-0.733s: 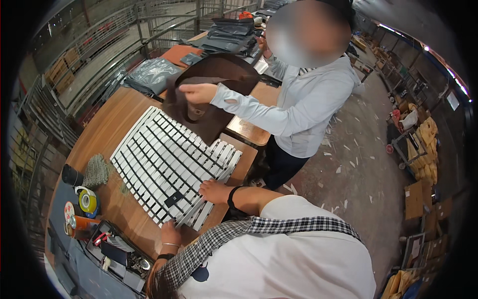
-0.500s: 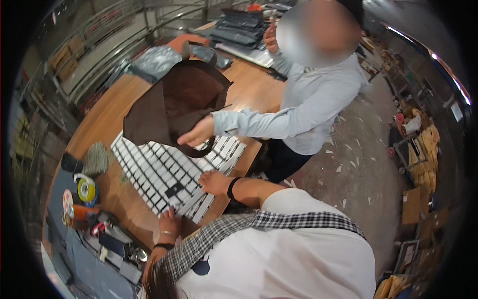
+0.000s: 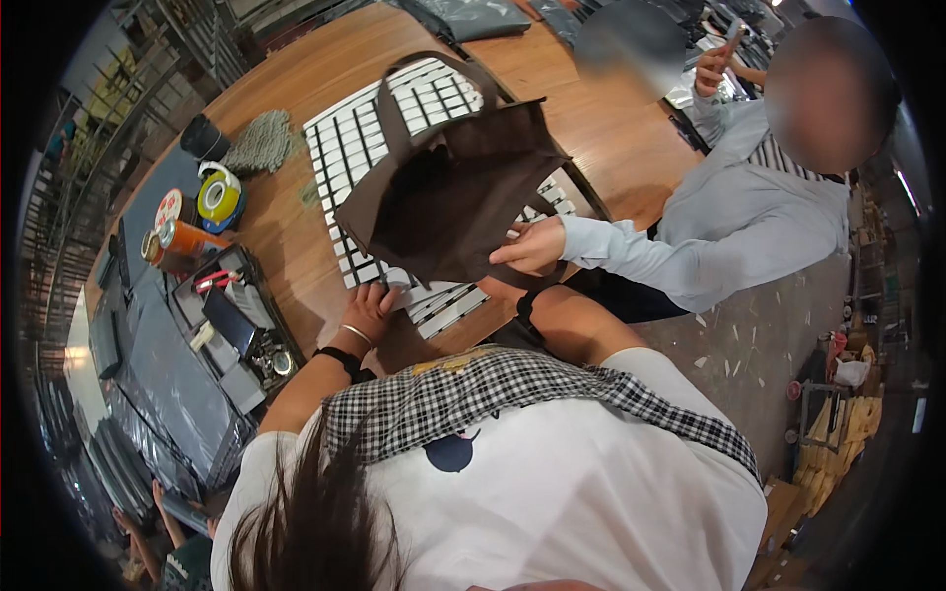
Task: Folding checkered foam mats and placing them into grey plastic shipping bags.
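Observation:
A stack of white sheets (image 3: 335, 138) with a black grid of white rectangles lies on the wooden table. My left hand (image 3: 371, 307) rests on its near left edge, fingers laid on the sheet, thumb beside a white raised corner. A dark brown tote bag (image 3: 443, 202) with loop handles, its mouth spread, covers the middle of the stack. A co-worker's hand (image 3: 535, 246) holds the bag's right side. Just below that, my right hand (image 3: 501, 292) reaches the near right of the stack; the bag and the co-worker's hand hide its fingers.
On the left are yellow tape (image 3: 219, 199), an orange can (image 3: 187, 239), a black cup (image 3: 204, 138), grey-green cloth (image 3: 261, 143) and a tray of small tools (image 3: 236, 325). The co-worker (image 3: 719, 236) stands at the right, a phone (image 3: 733, 41) raised in the other hand. Plastic-wrapped packs (image 3: 483, 18) lie at the back.
My view has turned and shifted. The co-worker has swung the bag nearer over the sheets, its mouth now facing me, and it covers my right hand's fingers. My left hand stays at the edge.

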A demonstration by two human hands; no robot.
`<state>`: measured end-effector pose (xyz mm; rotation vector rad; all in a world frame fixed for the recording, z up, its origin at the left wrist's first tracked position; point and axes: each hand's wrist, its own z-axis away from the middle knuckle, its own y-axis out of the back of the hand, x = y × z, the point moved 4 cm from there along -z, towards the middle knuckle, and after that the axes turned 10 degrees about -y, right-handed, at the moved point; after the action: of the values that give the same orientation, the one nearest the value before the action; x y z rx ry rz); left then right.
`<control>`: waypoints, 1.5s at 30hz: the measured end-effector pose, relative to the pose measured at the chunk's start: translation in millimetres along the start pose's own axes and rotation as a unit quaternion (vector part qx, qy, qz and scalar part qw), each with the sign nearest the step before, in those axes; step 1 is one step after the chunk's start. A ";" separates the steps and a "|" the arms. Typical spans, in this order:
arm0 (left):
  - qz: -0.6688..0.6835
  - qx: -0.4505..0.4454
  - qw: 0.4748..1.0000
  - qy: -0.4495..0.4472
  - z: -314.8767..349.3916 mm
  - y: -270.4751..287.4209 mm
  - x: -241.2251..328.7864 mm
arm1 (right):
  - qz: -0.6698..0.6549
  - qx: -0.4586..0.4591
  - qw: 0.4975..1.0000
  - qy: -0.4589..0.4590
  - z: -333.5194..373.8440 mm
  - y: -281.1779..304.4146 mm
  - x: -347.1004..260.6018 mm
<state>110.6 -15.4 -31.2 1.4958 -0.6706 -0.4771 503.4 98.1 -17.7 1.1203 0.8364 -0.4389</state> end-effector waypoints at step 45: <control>-0.054 -0.047 0.997 -0.025 -20.0 6.0 14.3 | -0.499 0.419 0.728 0.212 -63.3 217.4 -81.6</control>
<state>133.7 -9.8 -22.7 1.4402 -0.5998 -0.6228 578.8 234.6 165.6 1.5426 1.7480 -1.6366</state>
